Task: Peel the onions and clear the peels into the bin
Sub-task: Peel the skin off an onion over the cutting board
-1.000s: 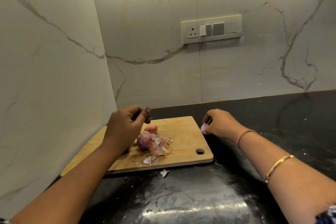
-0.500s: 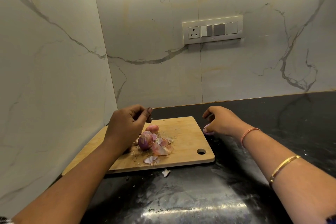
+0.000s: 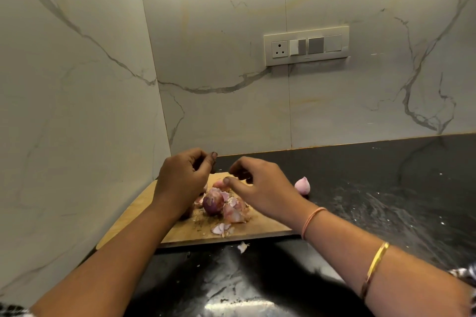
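Black counter (image 3: 386, 201): glossy, meets marble walls at the back and left.

Wooden cutting board (image 3: 257, 229): lies in the counter's back-left corner.

Left hand (image 3: 180, 183): over the board's left half, fingers curled inward. Cannot tell if it pinches anything.

Right hand (image 3: 260, 188): hovers over the board's middle, fingers loosely bent and apart, holding nothing.

Purple onion (image 3: 212, 204): unpeeled, mid-board between the hands. Likely firm, light and prone to roll; best steadied round its belly, with the skin lifted from a tip.

Peeled onion (image 3: 302, 185): on the counter, just off the board's right edge.

Peels (image 3: 233, 212): heaped beside the purple onion. Probably papery and brittle, so gather them in a bunch.

Stray peel (image 3: 243, 246): on the counter by the board's front edge.

Bin: not in view.
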Motion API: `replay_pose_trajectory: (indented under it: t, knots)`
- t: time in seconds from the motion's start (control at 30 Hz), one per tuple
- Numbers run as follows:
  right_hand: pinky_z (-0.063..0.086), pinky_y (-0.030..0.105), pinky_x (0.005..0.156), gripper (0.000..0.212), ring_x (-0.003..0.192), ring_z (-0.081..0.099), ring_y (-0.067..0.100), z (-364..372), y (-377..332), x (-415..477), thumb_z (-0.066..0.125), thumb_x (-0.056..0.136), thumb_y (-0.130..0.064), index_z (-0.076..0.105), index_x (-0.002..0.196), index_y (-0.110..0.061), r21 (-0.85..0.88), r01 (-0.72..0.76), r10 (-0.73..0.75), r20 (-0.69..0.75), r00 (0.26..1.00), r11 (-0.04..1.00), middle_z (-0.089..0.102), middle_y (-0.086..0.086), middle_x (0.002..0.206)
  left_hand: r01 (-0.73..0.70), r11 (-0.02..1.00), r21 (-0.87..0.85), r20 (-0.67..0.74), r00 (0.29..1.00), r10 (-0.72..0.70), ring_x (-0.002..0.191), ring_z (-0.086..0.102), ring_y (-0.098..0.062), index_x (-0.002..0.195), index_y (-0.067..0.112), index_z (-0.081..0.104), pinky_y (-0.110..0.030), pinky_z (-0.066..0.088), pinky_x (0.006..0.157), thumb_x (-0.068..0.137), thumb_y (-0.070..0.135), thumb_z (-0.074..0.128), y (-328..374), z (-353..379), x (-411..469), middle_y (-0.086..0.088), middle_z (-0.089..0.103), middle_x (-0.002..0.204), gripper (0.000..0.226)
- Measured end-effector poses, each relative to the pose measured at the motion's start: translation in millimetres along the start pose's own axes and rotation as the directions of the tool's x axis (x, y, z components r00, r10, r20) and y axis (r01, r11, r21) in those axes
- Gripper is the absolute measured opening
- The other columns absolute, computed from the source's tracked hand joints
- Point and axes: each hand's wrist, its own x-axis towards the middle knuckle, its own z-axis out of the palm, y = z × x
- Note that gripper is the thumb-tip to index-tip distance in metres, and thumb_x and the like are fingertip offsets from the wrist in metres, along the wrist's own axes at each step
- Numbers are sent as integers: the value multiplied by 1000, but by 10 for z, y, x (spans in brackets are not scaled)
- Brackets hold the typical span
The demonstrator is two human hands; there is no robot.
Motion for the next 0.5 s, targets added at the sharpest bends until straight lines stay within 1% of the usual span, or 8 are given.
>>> replay_pose_trajectory:
  t: [0.1,0.2,0.3,0.4,0.43,0.5]
  knots:
    - [46,25,82,33,96,56,14,130,-130,-17,60,88,-37,60,110,-13,-24,34,-32,63,997,999,62,1,106,21,1000,6,-14,1000,-21,65,60,-11,82,13,69,-18,42,54,89,29,56,-6,-12,8,-1,68,72,22]
    - [44,30,84,40,102,53,19,213,-150,-21,58,87,-43,55,116,-16,-179,28,-4,132,991,983,57,3,111,35,999,2,-29,999,-35,67,61,-10,84,13,69,-18,44,57,90,29,55,-5,-11,18,0,69,75,21]
    - [42,37,91,43,110,50,22,256,-126,-24,54,87,-47,53,119,-19,-328,-3,59,162,985,945,56,3,117,48,999,-20,-34,998,-49,72,63,-12,92,12,69,-20,49,63,90,27,55,-6,-1,17,-1,70,82,20]
    - [40,37,90,36,109,50,23,264,-107,-16,54,87,-46,56,111,-19,-342,-34,100,176,979,939,56,3,113,53,998,-37,-32,998,-55,78,64,-14,100,11,67,-24,52,69,89,24,56,-9,9,6,-2,70,89,20]
    - [39,37,90,35,108,49,23,261,-106,-12,54,87,-46,56,109,-19,-331,-35,100,181,978,943,56,3,112,55,998,-40,-29,998,-56,79,64,-13,101,11,66,-23,52,69,89,23,57,-7,10,4,-2,70,91,19]
    - [38,38,91,39,110,48,23,259,-108,-9,56,86,-46,56,113,-18,-329,-24,96,205,974,944,55,3,114,54,998,-39,-24,998,-55,79,63,-11,103,12,66,-18,49,66,89,22,57,-5,17,8,-1,69,91,18]
